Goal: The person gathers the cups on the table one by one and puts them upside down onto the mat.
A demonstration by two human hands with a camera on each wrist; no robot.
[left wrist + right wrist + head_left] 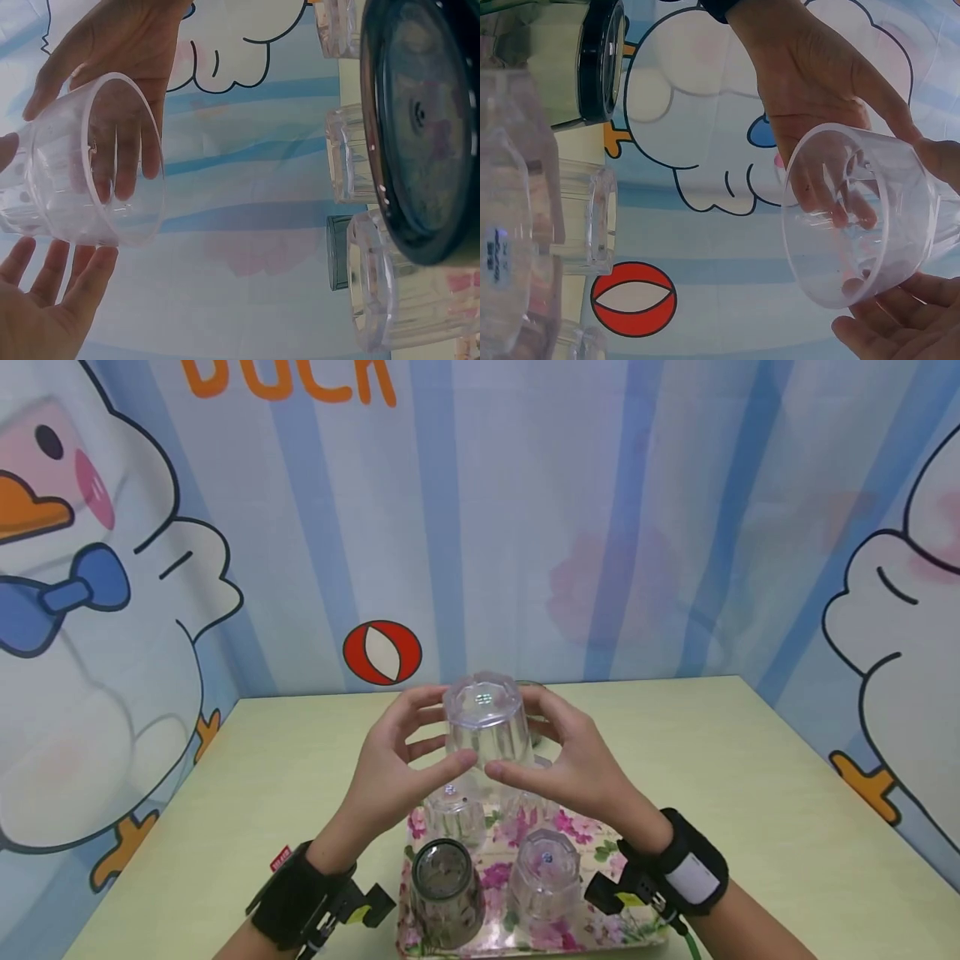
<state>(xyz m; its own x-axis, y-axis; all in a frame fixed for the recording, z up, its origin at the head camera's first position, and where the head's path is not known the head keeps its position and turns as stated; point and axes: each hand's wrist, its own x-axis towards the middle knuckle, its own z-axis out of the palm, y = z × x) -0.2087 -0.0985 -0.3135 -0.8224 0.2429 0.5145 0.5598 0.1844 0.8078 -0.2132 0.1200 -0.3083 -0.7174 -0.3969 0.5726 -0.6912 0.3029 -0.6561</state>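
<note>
Both hands hold one clear plastic tumbler (pixel 487 714) upside down over the tray. Its faceted base faces up, and its wide mouth points down in both wrist views. My left hand (pixel 401 768) grips it from the left, thumb across the near side and fingers around the far side. From the right, my right hand (pixel 573 756) grips it the same way, the thumb tips close together. Below stand other upturned tumblers on a floral tray (pixel 495 877): a dark-tinted one (pixel 446 893), a clear one (pixel 547 872) at front right and another clear one (pixel 453 814) behind.
A pale yellow table (pixel 750 793) surrounds the tray. More clear tumblers (pixel 525 810) stand under the held one, partly hidden. A dark-tinted tumbler (pixel 341 251) shows farther back in the left wrist view. A striped cartoon curtain (pixel 510 527) closes off the back and sides.
</note>
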